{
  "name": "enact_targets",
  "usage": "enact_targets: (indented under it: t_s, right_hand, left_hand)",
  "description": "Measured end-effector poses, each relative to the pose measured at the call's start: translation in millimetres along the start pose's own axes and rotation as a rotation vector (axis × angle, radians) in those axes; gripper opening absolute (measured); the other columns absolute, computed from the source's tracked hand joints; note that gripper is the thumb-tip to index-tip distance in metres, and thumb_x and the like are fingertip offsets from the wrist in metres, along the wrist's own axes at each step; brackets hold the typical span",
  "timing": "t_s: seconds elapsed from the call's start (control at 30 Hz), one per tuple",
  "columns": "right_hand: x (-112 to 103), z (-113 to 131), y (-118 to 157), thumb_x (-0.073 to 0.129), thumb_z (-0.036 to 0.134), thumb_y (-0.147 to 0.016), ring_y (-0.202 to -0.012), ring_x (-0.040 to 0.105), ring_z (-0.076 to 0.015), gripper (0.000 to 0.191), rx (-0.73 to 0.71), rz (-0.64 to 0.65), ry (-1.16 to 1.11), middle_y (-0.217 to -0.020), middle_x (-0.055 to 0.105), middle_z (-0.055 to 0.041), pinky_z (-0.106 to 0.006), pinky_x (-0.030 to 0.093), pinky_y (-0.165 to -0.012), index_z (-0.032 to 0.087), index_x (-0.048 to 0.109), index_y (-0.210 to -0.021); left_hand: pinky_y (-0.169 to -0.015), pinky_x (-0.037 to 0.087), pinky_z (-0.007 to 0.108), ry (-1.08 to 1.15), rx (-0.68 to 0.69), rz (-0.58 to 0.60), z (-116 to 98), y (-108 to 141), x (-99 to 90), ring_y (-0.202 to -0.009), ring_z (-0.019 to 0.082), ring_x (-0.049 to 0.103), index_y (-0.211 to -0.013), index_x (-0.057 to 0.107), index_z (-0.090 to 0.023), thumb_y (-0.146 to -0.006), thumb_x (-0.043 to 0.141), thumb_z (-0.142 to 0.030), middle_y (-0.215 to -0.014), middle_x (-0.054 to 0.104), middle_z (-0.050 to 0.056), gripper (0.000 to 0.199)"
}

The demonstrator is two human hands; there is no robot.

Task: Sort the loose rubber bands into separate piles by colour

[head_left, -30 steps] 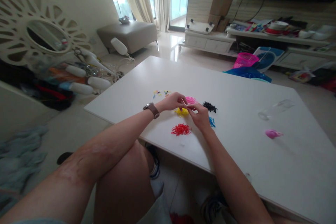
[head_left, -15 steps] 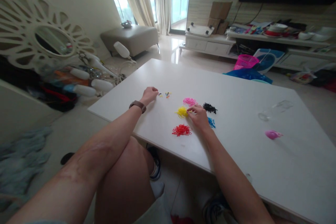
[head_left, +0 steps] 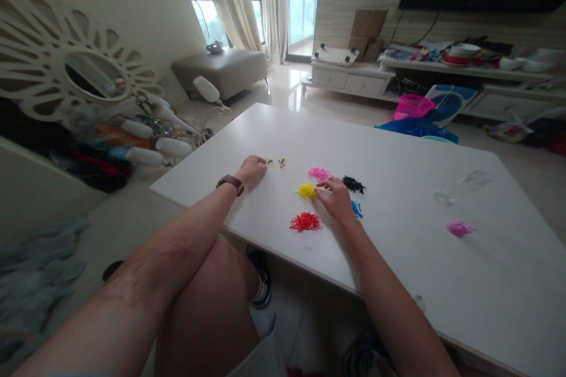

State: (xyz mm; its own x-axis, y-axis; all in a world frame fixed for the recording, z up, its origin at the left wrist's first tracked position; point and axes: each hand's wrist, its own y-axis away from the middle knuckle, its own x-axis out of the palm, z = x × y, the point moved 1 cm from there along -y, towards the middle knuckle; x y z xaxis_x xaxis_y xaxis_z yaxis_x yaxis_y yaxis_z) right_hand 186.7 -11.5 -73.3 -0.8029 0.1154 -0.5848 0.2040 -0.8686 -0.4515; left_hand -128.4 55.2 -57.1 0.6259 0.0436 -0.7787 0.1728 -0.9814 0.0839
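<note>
Small piles of colored bands lie on the white table: pink, yellow, red, black and blue. My right hand is at the right edge of the yellow pile, thumb and fingertips close together; whether a band is between them is too small to tell. Further left, my left hand rests on the table, fingers bent together beside a few small mixed-color pieces. A second small mixed group lies just right of those.
A clear glass vessel lies on the table's right side, with a pink object nearer me. Beyond the far edge are a pink basket and blue plastic. White lamp parts stand left of the table.
The view has tilted slightly, so the table sits a little lower. A small orange piece now shows at my left fingertips. My right hand stays at the yellow pile.
</note>
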Motion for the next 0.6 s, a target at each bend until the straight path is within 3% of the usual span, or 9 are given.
enact_targets:
  t_s: [0.17, 0.4, 0.6]
  right_hand:
    - [-1, 0, -1, 0.064, 0.029, -0.085, -0.089, 0.064, -0.0247, 0.009, -0.016, -0.005, 0.000, -0.093, 0.068, -0.0075, -0.040, 0.052, -0.083, 0.022, 0.070, -0.084]
    - [-3, 2, -1, 0.063, 0.028, -0.085, -0.090, 0.064, -0.0253, 0.010, -0.013, 0.021, 0.020, -0.092, 0.068, -0.0074, -0.040, 0.050, -0.084, 0.022, 0.071, -0.084]
    - [-3, 2, -1, 0.063, 0.026, -0.084, -0.091, 0.063, -0.0250, 0.009, -0.020, 0.029, 0.017, -0.090, 0.068, -0.0067, -0.039, 0.049, -0.086, 0.022, 0.071, -0.082]
  left_hand:
    - [-0.085, 0.053, 0.030, 0.085, -0.005, -0.072, -1, 1, -0.5, -0.090, 0.023, 0.071, -0.103, 0.080, -0.009, -0.075, 0.067, -0.016, -0.099, 0.078, 0.014, 0.032]
    - [-0.101, 0.049, 0.031, 0.158, 0.133, 0.022, -10, 3, 6.5, -0.110, 0.025, 0.070, -0.095, 0.082, -0.014, -0.069, 0.073, -0.017, -0.113, 0.077, 0.013, 0.029]
    - [-0.104, 0.047, 0.029, 0.139, 0.139, 0.084, -7, 0, 11.0, -0.119, 0.026, 0.067, -0.086, 0.081, -0.015, -0.065, 0.068, -0.016, -0.113, 0.077, 0.011, 0.024]
